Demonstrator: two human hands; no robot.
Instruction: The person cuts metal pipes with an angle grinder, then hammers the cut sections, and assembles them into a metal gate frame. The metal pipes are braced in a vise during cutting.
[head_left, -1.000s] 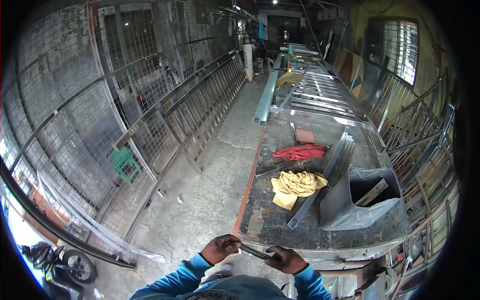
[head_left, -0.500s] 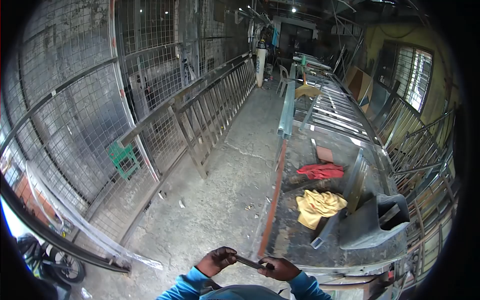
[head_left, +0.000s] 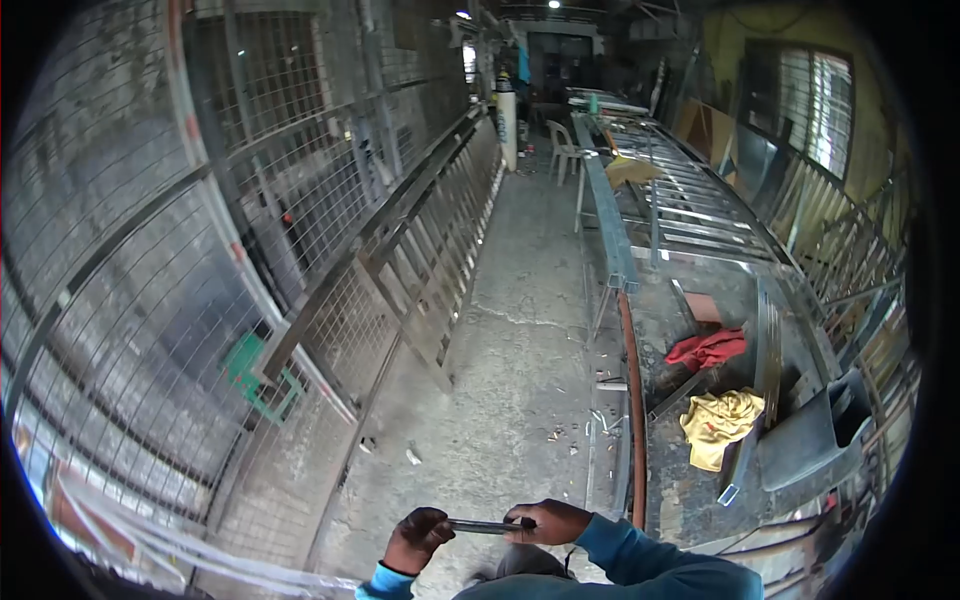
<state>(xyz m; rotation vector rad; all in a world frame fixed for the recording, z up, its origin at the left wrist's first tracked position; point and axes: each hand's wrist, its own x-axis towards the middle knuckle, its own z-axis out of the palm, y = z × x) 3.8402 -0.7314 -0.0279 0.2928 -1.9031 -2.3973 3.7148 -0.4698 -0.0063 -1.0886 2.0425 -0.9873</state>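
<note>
A slim, dark, flat object with a lighter edge (head_left: 482,527) spans the space between my two hands, low in the head view; I cannot tell its exact kind. My left hand (head_left: 417,540) pinches its left end between thumb and fingers. At the other end, my right hand (head_left: 552,523) grips it with fingers curled. Both hands are in front of my body, above the concrete floor (head_left: 500,420) and to the left of the metal worktable's brown edge (head_left: 634,420).
On the worktable lie a yellow cloth (head_left: 720,425), a red cloth (head_left: 706,348), metal tubes and a grey bin-like container (head_left: 815,440). A long metal frame (head_left: 420,270) leans at the left, near a green stool (head_left: 262,378). Farther back stand a white cylinder (head_left: 507,130) and a plastic chair (head_left: 563,150).
My view has turned left, so the worktable and cloths appear farther right. Both hands still hold the flat object, which now lies more level.
</note>
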